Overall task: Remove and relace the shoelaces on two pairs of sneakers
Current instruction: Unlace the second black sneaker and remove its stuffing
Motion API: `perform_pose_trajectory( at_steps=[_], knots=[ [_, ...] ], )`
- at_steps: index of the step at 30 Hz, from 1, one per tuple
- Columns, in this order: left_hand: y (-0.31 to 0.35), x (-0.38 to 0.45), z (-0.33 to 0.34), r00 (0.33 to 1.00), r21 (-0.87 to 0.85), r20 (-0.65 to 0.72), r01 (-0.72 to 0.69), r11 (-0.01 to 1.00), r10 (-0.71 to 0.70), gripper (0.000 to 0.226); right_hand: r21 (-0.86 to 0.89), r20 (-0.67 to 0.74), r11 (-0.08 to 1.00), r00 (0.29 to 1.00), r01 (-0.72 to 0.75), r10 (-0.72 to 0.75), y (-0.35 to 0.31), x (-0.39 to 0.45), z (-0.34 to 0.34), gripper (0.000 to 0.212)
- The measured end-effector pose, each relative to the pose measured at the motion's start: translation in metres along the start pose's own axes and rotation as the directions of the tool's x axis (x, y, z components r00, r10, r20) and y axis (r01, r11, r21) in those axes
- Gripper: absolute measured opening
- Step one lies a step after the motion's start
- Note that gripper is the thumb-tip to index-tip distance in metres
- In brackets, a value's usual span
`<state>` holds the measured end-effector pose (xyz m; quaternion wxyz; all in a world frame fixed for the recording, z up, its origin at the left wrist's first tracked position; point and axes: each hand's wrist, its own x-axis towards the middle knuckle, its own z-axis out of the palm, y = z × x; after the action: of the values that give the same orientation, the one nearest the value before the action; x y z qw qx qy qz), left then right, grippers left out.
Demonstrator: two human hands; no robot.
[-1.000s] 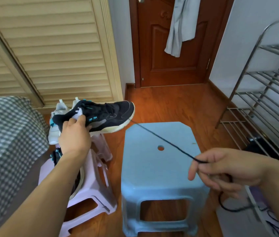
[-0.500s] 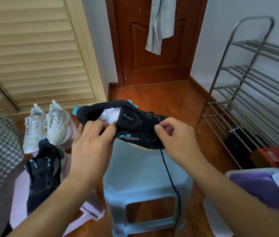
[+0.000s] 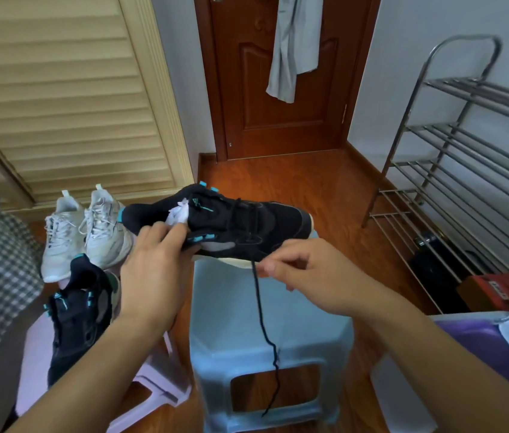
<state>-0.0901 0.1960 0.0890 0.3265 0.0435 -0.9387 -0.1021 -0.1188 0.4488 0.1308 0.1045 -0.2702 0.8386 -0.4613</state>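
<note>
Left hand (image 3: 153, 270) covers the heel side of the black mesh sneaker w/ teal tabs (image 3: 231, 226); right hand's (image 3: 309, 273) fingertips too blurry, can't tell the pinch on the thin black shoelace (image 3: 261, 310).

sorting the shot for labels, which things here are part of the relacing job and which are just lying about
Part of the job:
black sneaker, held by left hand
black shoelace, pinched by right hand
second black sneaker
white sneakers

Just lying about:
blue stool
pink stool
metal shoe rack
grey garment on the door
</note>
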Motion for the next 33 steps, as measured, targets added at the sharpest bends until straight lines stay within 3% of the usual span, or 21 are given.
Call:
perform_pose_trajectory(
  at_steps=[4,8,11,14,16,18,20,22,25,27,29,31,33],
  knots=[
    [0.009,-0.004,-0.005,0.997,0.04,-0.037,-0.071,0.997,0.073,0.013,0.053,-0.385,0.992,0.914,-0.114,0.126,0.006,0.011,0.006,0.017],
    [0.026,-0.014,-0.006,0.958,0.164,-0.097,-0.251,0.954,0.269,0.021,-0.165,-0.522,0.95,0.841,-0.264,0.143,0.013,0.018,0.015,0.029],
    [0.025,-0.014,-0.007,0.947,0.18,-0.12,-0.276,0.944,0.299,0.026,-0.189,-0.499,0.938,0.851,-0.292,0.165,0.013,0.021,0.021,0.022],
    [0.018,-0.011,-0.008,0.963,0.167,-0.079,-0.242,0.956,0.258,0.029,-0.192,-0.548,0.93,0.82,-0.315,0.164,0.01,0.018,0.016,0.014],
    [-0.004,-0.001,-0.008,0.987,0.173,-0.031,-0.149,0.973,0.157,0.027,-0.228,-0.62,0.873,0.756,-0.43,0.21,0.027,0.015,-0.007,0.01],
    [-0.043,0.011,-0.012,0.999,0.186,-0.012,0.039,0.982,-0.037,0.023,-0.224,-0.684,0.76,0.654,-0.61,0.324,0.057,0.011,-0.044,0.017],
    [-0.078,0.016,-0.02,0.986,0.195,-0.016,0.163,0.967,-0.163,0.022,-0.217,-0.624,0.614,0.591,-0.759,0.511,0.084,0.001,-0.069,0.02],
    [-0.086,0.014,-0.024,0.989,0.189,-0.003,0.143,0.971,-0.145,0.023,-0.363,-0.558,0.538,0.64,-0.76,0.528,0.097,-0.002,-0.067,0.018],
    [-0.063,0.013,-0.024,0.998,0.11,0.058,-0.011,0.994,0.005,0.022,-0.508,-0.516,0.734,0.842,-0.451,0.16,0.077,0.012,-0.035,0.041],
    [-0.046,0.011,-0.023,0.988,0.066,0.108,-0.116,0.991,0.108,0.025,-0.471,-0.282,0.862,0.958,-0.189,0.055,0.042,0.022,-0.01,0.076],
    [-0.03,0.003,-0.021,0.979,0.054,0.107,-0.178,0.982,0.172,0.025,-0.53,-0.104,0.846,0.995,-0.061,0.007,0.02,0.026,0.018,0.102],
    [-0.015,-0.003,-0.023,0.979,0.037,0.086,-0.186,0.982,0.183,0.021,-0.627,-0.151,0.778,0.986,-0.042,-0.068,0.016,0.024,0.032,0.103],
    [-0.006,-0.007,-0.023,0.977,0.06,0.076,-0.206,0.977,0.202,0.02,-0.662,-0.235,0.746,0.966,-0.079,-0.105,0.02,0.019,0.036,0.089]
  ],
)
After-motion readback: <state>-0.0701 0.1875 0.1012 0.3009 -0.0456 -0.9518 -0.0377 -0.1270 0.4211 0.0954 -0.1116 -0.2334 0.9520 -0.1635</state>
